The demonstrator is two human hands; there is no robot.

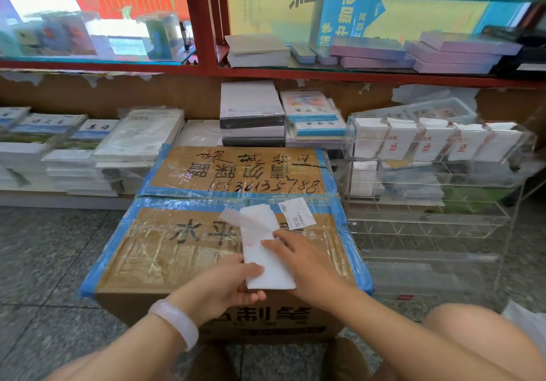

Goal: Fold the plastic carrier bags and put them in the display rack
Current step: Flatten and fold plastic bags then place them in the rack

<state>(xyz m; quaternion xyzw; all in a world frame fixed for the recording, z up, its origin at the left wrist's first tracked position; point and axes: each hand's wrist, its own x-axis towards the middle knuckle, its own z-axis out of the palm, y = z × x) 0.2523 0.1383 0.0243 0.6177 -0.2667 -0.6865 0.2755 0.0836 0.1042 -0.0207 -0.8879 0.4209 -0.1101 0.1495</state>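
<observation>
The left hand (233, 284) pinches the near end of a folded white bag (263, 250) lying on a taped box (177, 250), the right hand (298, 259) presses it flat-fingered, and the clear rack (437, 174) stands far right.

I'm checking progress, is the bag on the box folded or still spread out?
Mostly folded: the white carrier bag is a narrow strip on the cardboard box, its far end lifted, not yet folded over.

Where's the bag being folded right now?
In the head view, the white bag lies centre frame on the taped cardboard box, between the left hand and right hand, left of the display rack.
</observation>
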